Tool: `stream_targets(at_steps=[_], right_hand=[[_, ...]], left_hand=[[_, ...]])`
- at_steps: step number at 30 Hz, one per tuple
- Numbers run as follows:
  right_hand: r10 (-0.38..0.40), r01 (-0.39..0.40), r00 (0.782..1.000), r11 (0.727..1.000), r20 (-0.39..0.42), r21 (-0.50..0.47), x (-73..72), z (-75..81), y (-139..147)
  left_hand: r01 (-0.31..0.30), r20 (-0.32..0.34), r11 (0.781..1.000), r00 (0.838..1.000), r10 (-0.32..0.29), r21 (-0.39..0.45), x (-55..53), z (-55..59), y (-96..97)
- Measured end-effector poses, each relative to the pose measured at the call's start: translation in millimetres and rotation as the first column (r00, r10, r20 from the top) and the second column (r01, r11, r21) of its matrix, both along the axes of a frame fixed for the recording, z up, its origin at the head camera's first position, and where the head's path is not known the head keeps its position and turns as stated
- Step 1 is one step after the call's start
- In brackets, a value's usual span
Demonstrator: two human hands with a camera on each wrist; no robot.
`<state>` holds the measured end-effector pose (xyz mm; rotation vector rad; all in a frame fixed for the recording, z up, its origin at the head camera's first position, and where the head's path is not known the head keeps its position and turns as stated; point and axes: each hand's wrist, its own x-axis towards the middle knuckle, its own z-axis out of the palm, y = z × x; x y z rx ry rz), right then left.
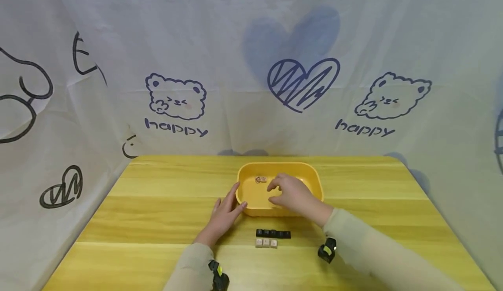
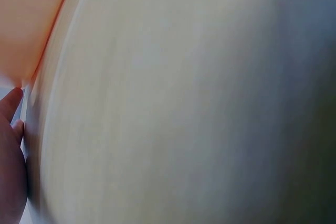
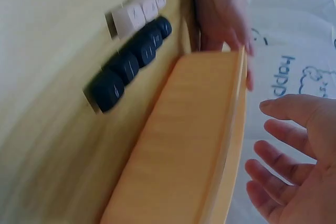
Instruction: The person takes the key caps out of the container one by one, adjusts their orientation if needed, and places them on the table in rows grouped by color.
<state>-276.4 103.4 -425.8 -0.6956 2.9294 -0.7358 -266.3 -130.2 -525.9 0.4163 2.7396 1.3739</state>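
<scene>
My left hand (image 1: 222, 219) rests against the left end of a yellow plastic basin (image 1: 271, 213), its fingers extended along the outside and the thumb at the front corner. Over the basin hovers my right hand (image 1: 294, 193), fingers spread and slightly bent; the right wrist view shows nothing between them. Small light keycaps (image 1: 263, 179) lie on the basin's floor toward the back left. In front of the basin, several black keycaps (image 1: 273, 233) form a row. Three white keycaps (image 1: 266, 243) line up just nearer to me, below the left part of that row.
The wood-grain table (image 1: 157, 221) reaches back to a white cloth (image 1: 235, 107) printed with hearts and bears. A strapped black device (image 1: 327, 250) sits at my right wrist, and another black device (image 1: 219, 277) at my left.
</scene>
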Motion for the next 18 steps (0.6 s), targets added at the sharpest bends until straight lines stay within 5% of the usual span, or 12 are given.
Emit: stream_targets(at_steps=[7,18], right_hand=[[-0.028,0.025,0.995,0.999,0.101,0.025,-25.1,-2.5,-9],[0.024,-0.040,0.977,0.997,0.212,0.071,-53.4,-18.8,-19]], left_hand=[[-0.007,-0.002,1.000,1.000,0.007,0.007,-0.1,-0.4,-1.4],[-0.004,-0.002,1.000,1.000,0.004,0.007,1.4,0.8,-0.9]])
